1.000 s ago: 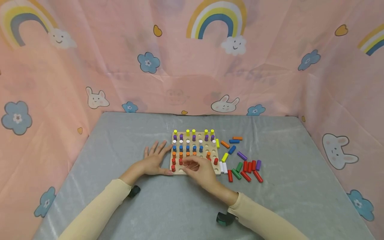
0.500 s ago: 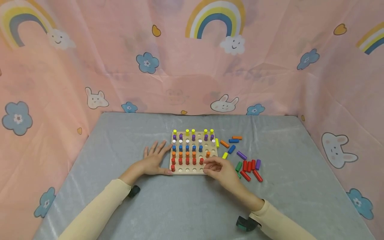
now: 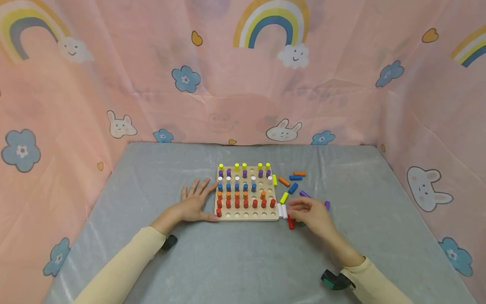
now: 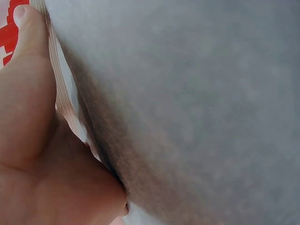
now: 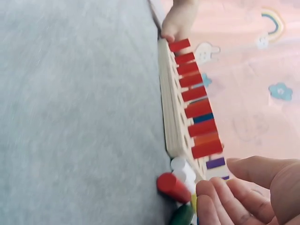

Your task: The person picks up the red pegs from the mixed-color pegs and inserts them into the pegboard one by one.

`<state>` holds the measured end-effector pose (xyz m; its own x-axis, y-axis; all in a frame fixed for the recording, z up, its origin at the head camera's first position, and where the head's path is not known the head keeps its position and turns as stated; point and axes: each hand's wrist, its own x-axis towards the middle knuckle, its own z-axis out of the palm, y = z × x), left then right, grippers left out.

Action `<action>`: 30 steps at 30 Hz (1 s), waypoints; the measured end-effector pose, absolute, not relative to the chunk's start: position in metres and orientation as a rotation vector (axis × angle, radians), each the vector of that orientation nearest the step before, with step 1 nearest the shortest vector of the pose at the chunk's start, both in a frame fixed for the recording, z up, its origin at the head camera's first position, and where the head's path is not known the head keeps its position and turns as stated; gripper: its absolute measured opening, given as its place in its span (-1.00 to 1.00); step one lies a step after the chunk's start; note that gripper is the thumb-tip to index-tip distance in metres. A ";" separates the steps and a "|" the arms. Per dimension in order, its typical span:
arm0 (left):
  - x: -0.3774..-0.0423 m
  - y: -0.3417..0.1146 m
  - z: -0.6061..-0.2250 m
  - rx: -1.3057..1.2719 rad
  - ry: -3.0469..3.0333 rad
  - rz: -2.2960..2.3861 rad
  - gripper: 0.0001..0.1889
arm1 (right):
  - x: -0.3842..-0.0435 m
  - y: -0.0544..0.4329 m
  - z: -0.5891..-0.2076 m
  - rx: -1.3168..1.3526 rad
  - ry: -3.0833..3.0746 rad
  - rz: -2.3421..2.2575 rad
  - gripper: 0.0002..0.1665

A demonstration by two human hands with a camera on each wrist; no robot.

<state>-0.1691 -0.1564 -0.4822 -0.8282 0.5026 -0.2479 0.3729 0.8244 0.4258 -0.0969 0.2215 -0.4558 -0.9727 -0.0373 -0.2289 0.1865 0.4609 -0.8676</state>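
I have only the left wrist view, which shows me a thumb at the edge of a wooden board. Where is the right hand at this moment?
Observer: In the head view, the right hand is off the right side of the peg board, close to a loose red peg.
Operator: Thank you, this I cannot see from here. Does this hand hold a peg already?
Observer: It seems not. In the right wrist view, the thumb and the fingers are apart, and no peg is visible between them.
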 end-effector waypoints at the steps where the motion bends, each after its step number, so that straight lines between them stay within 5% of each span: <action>1: -0.169 -0.156 -0.481 0.662 2.658 0.517 0.19 | -0.097 0.223 -0.457 0.139 2.495 -1.522 -0.58; 30: -0.168 -0.155 -0.479 0.655 2.671 0.515 0.17 | -0.080 0.214 -0.466 0.016 2.892 -1.022 -0.65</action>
